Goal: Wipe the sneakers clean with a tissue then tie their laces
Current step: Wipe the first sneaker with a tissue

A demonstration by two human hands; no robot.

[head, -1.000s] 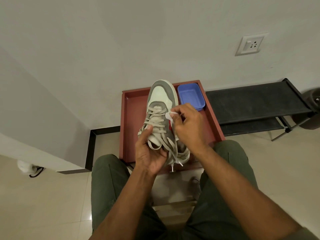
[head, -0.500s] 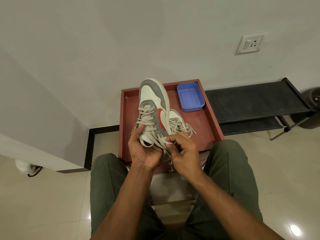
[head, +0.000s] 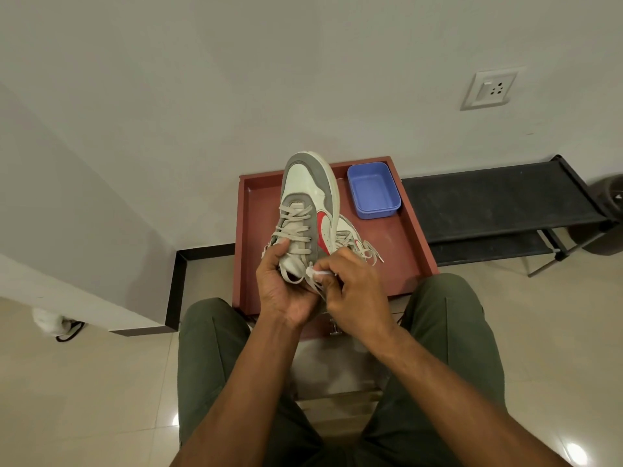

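Up close, left hand [head: 286, 291] gripping sneaker [head: 308, 210], right hand [head: 357, 291] pinching tissue [head: 318, 273]

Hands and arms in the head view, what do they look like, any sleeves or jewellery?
Both the left hand and the right hand are bare: no gloves, rings or watch show. The forearms are bare too, with no sleeves in view. Olive-green trousers cover the legs below.

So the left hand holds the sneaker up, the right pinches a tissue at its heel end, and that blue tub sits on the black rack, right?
Not quite. In the head view the blue tub sits in the red tray, not on the black rack. The left hand does hold the sneaker, and the right hand pinches the tissue.
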